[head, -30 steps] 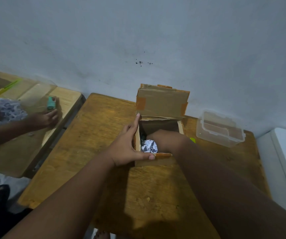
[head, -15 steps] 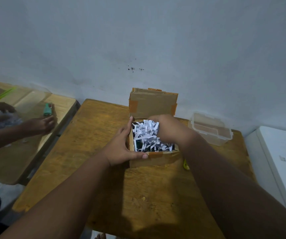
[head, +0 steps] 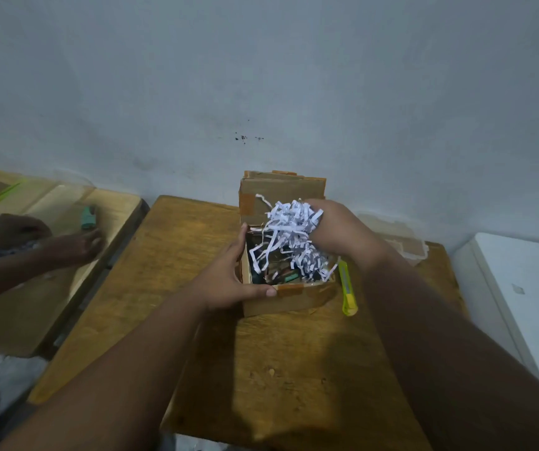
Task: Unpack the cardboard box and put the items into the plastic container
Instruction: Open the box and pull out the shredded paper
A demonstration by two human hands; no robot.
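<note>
Your wooden table [head: 170,288] stands against the grey wall [head: 261,76], with a second table [head: 33,288] to its left where another person's hand [head: 76,247] rests near a small green object [head: 88,218]. The cardboard box [head: 281,296] sits at the far middle of your table, its lid [head: 281,196] standing upright at the back. The plastic container [head: 406,247] lies behind your right forearm at the far right edge — largely hidden and blurred. Your left hand [head: 229,281] grips the box's near left corner, thumb along the front rim, fingers [head: 240,242] on the left wall. Your right hand [head: 339,229] is closed around a bundle of shredded paper [head: 289,232], raised above the box opening with strands trailing into it. Dark items [head: 281,275] lie in the box — too dim to identify. A yellow box cutter [head: 347,289] lies just beside the box's right wall.
</note>
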